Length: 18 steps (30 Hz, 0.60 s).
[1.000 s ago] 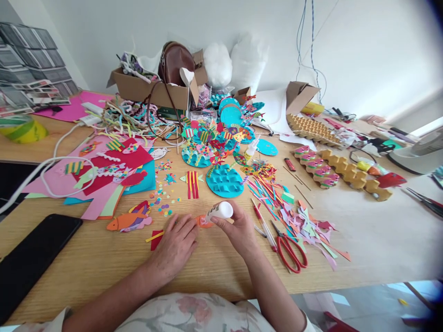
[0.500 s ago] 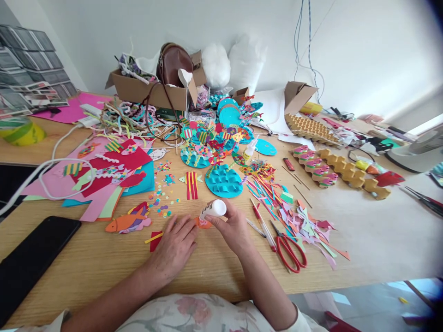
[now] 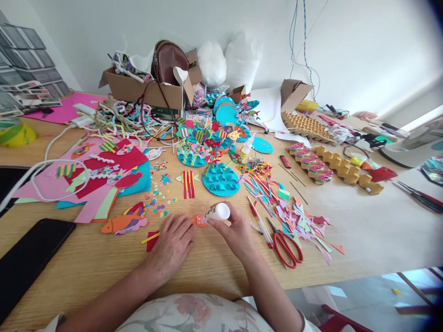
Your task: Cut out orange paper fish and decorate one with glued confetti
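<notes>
My right hand [image 3: 238,233] is closed round a white glue bottle [image 3: 217,213], its tip pointing down-left at a small orange paper piece [image 3: 198,221] on the wooden table [image 3: 104,263]. My left hand [image 3: 171,246] lies flat on the table, fingers spread, fingertips touching the left edge of that orange piece. Just left of it lie a red paper scrap with a yellow strip [image 3: 151,239] and an orange paper fish [image 3: 122,221].
Red scissors [image 3: 285,244], a pen [image 3: 258,221] and a heap of paper offcuts [image 3: 301,219] lie right of my right hand. A black phone [image 3: 31,258] sits at the left. Teal paper discs [image 3: 220,180], coloured sheets [image 3: 100,175], egg cartons [image 3: 332,163] and a cardboard box [image 3: 145,90] fill the back.
The glue bottle has tilted a little between frames while its tip stays at the orange piece. My left hand has kept its place.
</notes>
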Available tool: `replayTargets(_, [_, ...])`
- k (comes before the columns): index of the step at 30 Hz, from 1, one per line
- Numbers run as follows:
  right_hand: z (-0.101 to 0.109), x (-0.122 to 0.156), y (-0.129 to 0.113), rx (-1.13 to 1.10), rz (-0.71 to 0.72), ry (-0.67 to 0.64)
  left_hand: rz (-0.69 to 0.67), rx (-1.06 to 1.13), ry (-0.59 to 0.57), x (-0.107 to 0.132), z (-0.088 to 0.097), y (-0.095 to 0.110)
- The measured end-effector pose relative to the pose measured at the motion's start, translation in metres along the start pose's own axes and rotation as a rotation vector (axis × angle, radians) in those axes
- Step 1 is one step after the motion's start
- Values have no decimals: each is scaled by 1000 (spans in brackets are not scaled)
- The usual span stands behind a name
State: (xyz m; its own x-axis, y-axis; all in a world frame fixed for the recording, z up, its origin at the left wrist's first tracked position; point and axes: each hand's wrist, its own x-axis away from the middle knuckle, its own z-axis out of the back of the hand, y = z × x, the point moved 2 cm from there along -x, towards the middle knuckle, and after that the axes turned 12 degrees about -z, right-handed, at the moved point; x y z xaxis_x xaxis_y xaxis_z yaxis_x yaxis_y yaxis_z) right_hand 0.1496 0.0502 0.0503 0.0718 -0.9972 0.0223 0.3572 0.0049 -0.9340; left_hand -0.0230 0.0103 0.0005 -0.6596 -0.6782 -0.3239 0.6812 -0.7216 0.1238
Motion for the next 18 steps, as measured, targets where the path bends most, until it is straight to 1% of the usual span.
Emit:
replayTargets(7, [8,2,0,54,18,21,-29,-25,9,1,-1,-1])
replayTargets(11, [8,2,1,43,48,20,-36,-29,31,1,0,1])
replayTargets(15, [9,1,3,66,73,40,-38,-47,23,0,1,2])
replayTargets(18, [7,2,3,82,96,30,-39,-75,16,0,0,3])
